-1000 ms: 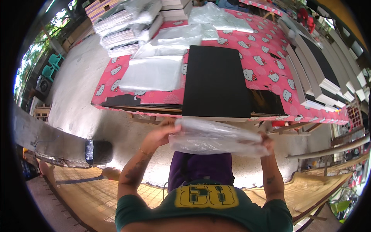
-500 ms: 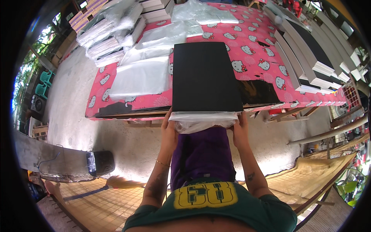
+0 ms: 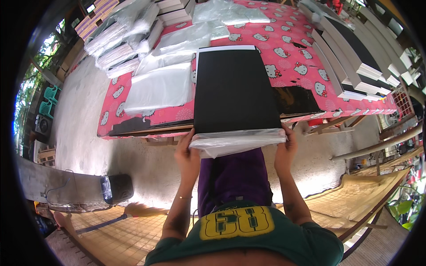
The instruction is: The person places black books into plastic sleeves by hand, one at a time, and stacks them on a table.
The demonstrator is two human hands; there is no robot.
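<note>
A black rectangular board [image 3: 237, 88], apparently the top of a flat stack, juts over the table's near edge toward me. Clear plastic [image 3: 239, 139] covers its near end and hangs in loose folds. At the near left corner, my left hand [image 3: 188, 155] pinches the plastic, thumb and fingers closed. My right hand [image 3: 286, 151] does the same at the near right corner. A pale strip shows along the board's far edge. Left of the board lie clear plastic bags [image 3: 159, 91], flat on the pink patterned table cover [image 3: 284, 57].
Stacks of plastic-wrapped packs [image 3: 120, 44] stand at the far left. Long piles of black-topped white boards [image 3: 350, 57] line the right side. The cover is torn near the front edge, baring a dark patch [image 3: 295, 101]. Behind me are a broom [image 3: 142, 210] and a dark seat [image 3: 120, 188].
The board has shifted slightly, and a pale strip now shows at its far edge. My hands have moved outward to the near corners, and the plastic at the near end is spread wider.
</note>
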